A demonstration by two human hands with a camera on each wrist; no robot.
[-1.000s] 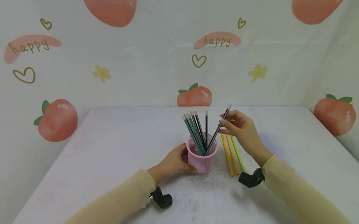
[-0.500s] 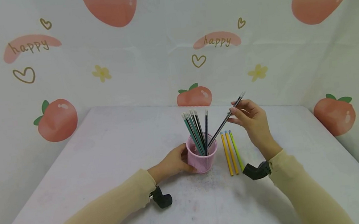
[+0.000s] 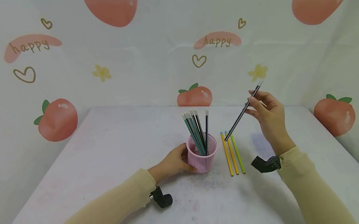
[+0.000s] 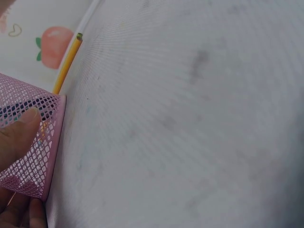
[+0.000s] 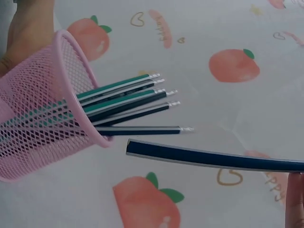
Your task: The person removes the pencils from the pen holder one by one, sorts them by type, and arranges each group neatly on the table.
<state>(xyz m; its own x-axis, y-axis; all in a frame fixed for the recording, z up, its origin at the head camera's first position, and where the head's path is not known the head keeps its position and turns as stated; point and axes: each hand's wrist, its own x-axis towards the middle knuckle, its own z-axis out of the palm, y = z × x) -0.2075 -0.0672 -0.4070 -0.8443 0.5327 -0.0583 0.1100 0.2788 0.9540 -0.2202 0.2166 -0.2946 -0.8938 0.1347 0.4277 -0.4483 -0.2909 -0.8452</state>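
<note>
My left hand holds the side of a pink mesh pencil cup on the table; in the left wrist view its thumb presses the mesh. Several green, black and dark blue striped pencils lean in the cup, white eraser ends up. Between thumb and fingertips my right hand pinches a dark striped pencil, tilted, its lower end in the air right of the cup. In the right wrist view this dark pencil is apart from the rim. Most of the right hand is outside that view.
Two yellow pencils and one green pencil lie side by side on the white table, just right of the cup. A white backdrop printed with peaches and hearts stands behind. Each wrist wears a black camera.
My right hand has drawn the dark pencil up and to the right, out of the cup, to above the lying pencils. The left hand and the cup have stayed in place.
</note>
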